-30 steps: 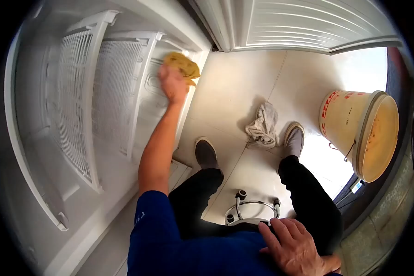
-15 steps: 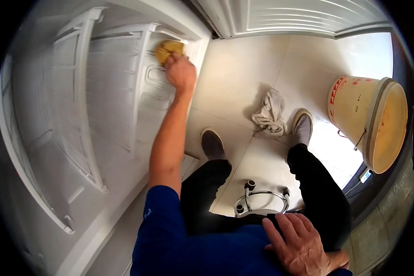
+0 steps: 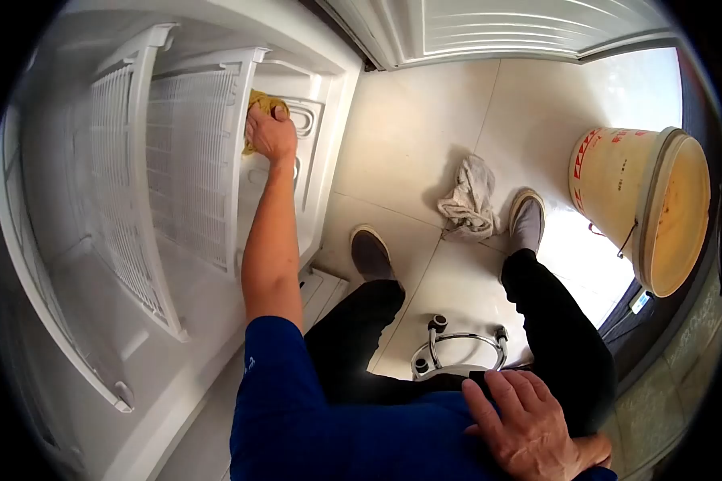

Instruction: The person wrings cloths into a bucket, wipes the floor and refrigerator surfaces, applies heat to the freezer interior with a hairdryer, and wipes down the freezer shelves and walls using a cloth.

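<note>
My left hand [image 3: 273, 136] is closed around a crumpled yellow cloth [image 3: 266, 103]. It reaches into an upright white fridge or freezer interior [image 3: 306, 168], at the bottom section below the lowest rack [image 3: 241, 160]. The cloth is against the inside surface there, close to the rack; part of it hides behind the fingers and the rack's edge. My right hand [image 3: 525, 421] rests palm down on my right thigh, fingers stretched out and holding nothing.
A grey rag [image 3: 471, 200] lies on the tiled floor [image 3: 409, 136] between my shoes. To the right stands a cream bucket [image 3: 618, 180] with red print. The white door [image 3: 505, 28] is swung out at the top. A chrome wheeled stool base [image 3: 461, 337] is beneath me.
My left hand and the yellow cloth have moved left and down, from near the front rim deeper inside, next to the lowest rack. My right hand stays on my thigh.
</note>
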Demonstrator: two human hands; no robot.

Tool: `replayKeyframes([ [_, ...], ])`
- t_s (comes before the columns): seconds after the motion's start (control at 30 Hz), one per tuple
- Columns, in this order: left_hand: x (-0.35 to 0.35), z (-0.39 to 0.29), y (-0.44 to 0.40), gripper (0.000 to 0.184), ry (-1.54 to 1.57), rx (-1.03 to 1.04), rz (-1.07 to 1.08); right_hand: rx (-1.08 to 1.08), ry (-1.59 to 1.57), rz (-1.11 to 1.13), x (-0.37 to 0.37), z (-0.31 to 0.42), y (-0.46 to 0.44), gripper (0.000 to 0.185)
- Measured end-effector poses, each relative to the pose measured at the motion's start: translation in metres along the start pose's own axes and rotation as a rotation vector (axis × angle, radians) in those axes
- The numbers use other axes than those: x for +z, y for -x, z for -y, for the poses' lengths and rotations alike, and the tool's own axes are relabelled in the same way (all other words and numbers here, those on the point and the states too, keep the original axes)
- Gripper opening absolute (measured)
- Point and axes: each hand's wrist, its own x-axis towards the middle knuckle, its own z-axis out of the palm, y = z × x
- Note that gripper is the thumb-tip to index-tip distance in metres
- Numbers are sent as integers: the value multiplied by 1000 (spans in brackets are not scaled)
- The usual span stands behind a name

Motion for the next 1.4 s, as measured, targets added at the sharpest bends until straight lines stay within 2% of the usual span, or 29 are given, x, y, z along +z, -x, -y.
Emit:
replayKeyframes([
  [0.1,7,4,10,41,-169,53,79,26,18,-5,-2,0,0,64],
  [0.17,-12,-29,21,31,-200,66,137,16,22,-20,-4,2,-2,64],
  [0.2,-6,-23,30,26,-249,142,97,9,23,-24,-3,3,-3,64],
  [0.23,-14,-30,38,24,-130,197,75,-3,16,-22,-3,4,-4,64],
  [0.3,-23,-27,40,24,-69,174,226,-17,15,-19,-3,6,-5,63],
  [0.4,-33,-27,41,20,-39,215,228,-5,11,5,-3,9,-7,63],
  [0.43,-29,-21,38,20,-39,213,227,-3,10,3,-3,9,-7,63],
  [0.5,-11,-1,28,20,-134,382,-11,3,18,4,-3,6,-7,63],
  [0.57,-8,2,19,23,-129,267,57,22,17,6,-3,1,-5,63],
  [0.63,-2,4,5,21,-133,148,-34,36,13,21,-2,-3,-1,63],
  [0.67,-5,1,-5,21,-85,39,31,49,13,25,-2,-6,0,63],
  [0.8,-5,-9,3,21,-177,87,23,67,3,-7,-2,-12,9,63],
  [0.87,-9,-7,26,20,-156,361,-7,60,-13,-7,-3,-12,12,64],
  [0.9,-10,-7,31,19,-99,351,-2,53,-16,-14,-3,-11,13,64],
  [0.97,-22,-11,34,18,-65,504,96,24,5,-29,-2,-8,13,64],
  [1.03,-27,-29,46,19,-46,546,194,9,16,-21,-3,-5,11,64],
  [1.07,-27,-29,52,21,-52,456,207,4,23,-19,-3,-2,10,65],
  [1.1,-28,-28,52,21,-54,454,200,-2,28,-21,-4,0,10,65],
  [1.17,-34,-32,47,21,137,231,325,-5,25,-19,-5,4,8,65],
  [1.2,-36,-35,47,23,165,151,304,-9,33,-25,-5,5,7,65],
  [1.23,-40,-38,40,23,165,150,300,-13,33,-23,-5,5,7,65],
  [1.3,-44,-44,22,29,571,-215,17,-8,32,-23,-4,5,6,66],
  [1.37,-46,-32,-8,41,343,-285,-180,-5,41,-17,-3,3,6,65],
  [1.4,-43,-25,-17,43,346,-288,-64,1,40,-10,-3,2,6,65],
])
